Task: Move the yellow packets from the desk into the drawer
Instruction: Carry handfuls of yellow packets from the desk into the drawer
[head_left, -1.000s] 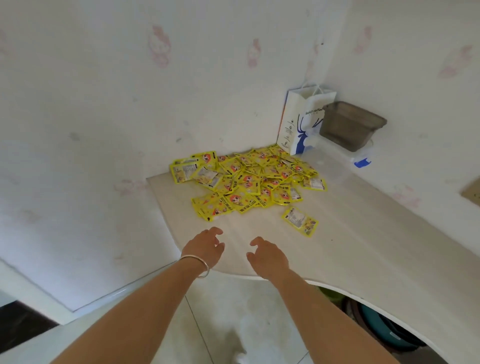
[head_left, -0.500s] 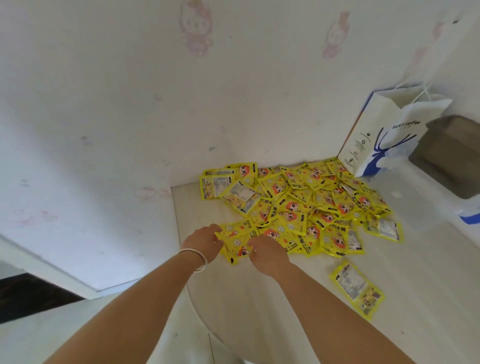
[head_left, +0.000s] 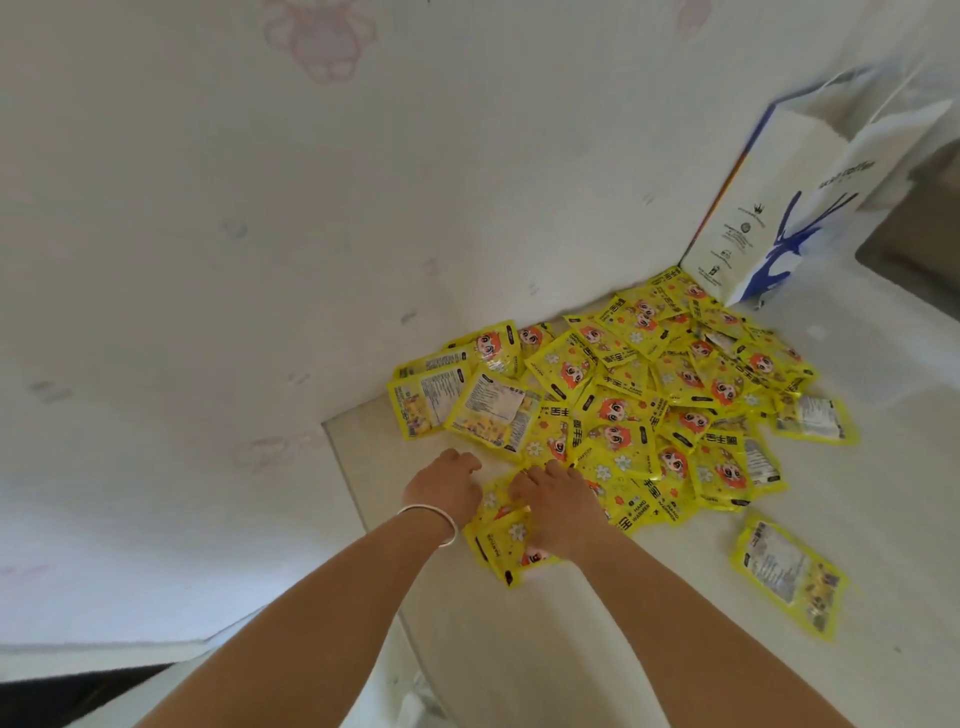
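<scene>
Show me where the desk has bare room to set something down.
Bare desk lies between the right forearm and the lone packet, and right of the pile below the paper bag. The packet pile crowds the corner.

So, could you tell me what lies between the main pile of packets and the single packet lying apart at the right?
In the head view, only bare desk separates the pile from the lone packet.

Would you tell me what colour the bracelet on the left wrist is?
Silvery white bracelet, clearest in the head view.
</scene>
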